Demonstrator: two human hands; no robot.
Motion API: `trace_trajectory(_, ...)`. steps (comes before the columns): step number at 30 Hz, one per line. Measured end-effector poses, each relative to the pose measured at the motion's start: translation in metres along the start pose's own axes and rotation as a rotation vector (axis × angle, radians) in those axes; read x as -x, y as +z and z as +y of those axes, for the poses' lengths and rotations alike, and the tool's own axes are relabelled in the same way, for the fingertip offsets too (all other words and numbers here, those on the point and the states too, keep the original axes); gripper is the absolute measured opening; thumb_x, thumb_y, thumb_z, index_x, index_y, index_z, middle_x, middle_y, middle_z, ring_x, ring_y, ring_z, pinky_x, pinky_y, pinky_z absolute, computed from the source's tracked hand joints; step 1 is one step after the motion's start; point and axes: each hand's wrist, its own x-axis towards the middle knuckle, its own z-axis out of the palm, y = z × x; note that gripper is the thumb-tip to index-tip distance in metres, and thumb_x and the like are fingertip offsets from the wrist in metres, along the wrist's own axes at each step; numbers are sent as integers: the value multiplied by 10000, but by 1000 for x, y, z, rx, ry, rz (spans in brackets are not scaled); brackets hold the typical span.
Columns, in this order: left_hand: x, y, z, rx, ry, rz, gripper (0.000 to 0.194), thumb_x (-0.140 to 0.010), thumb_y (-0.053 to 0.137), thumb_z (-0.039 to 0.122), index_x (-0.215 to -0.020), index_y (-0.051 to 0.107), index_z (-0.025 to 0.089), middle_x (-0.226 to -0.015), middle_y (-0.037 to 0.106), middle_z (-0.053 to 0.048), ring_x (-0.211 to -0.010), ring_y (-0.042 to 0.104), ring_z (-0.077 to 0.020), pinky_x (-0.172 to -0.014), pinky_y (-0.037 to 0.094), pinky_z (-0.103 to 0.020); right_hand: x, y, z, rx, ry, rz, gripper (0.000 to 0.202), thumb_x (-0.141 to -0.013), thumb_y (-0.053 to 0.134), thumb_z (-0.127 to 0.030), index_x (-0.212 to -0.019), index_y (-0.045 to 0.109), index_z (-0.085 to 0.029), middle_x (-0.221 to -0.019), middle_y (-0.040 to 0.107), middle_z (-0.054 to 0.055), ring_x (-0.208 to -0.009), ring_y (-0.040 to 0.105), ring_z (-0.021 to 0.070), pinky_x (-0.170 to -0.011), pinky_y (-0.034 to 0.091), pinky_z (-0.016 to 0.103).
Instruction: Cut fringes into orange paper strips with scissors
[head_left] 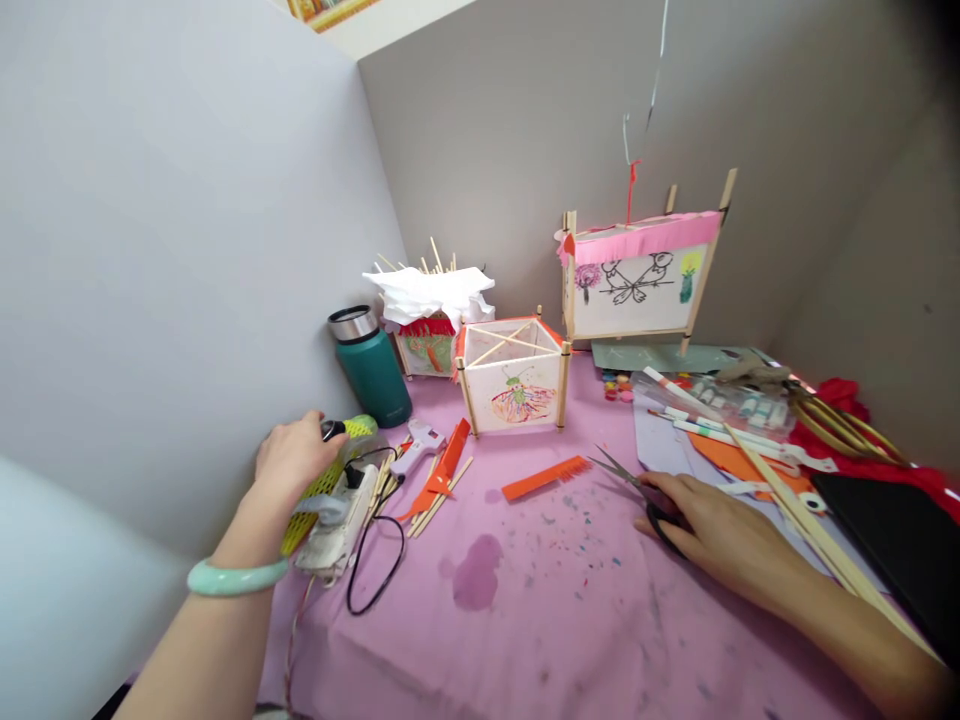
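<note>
Head view, right hand [705,520] gripping scissors [634,485]

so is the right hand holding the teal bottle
No, the right hand rests on the scissors on the purple cloth, while the teal bottle stands far off by the wall.

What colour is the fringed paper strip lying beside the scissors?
Orange: the fringed strip lies on the purple cloth, clearest in the head view.
</note>
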Motion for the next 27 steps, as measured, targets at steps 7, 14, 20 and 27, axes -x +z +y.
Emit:
trace_trajectory(7,-3,4,3,75,89,33,381,-785,527,389,-1026,620,109,-956,692,-162,-886,642,-328,-694,464,-366,1,0,-1,18,-8,14,445,-825,465,-494,-1159,548,-212,-1014,640,93,-888,622,265,-714,465,334)
trace_trajectory(14,20,-15,8,152,-46,269,388,-844,447,339,-1142,605,147,-1032,687,-167,-949,627,-357,-761,481,-431,0,1,0,34,-7,12,452,-832,457,-494,-1168,541,-203,-1065,627,99,-903,616,275,-702,477,350)
trace_trajectory(20,112,-34,52,667,236,327,320,-769,631,335,-1084,649,281,-1052,702,-13,-957,642,-247,-881,469,-338,0,3,2,45,-12,16,460,-830,458,-506,-1160,549,-198,-1050,633,102,-892,620,279,-699,481,352)
trace_trajectory(27,165,40,78,694,639,24,337,-839,531,171,-1154,620,253,-1140,671,-71,-1081,593,-251,-991,408,-411,-1,1,1,51,-6,-16,466,-841,452,-509,-1171,533,-190,-1071,620,109,-903,615,267,-745,477,349)
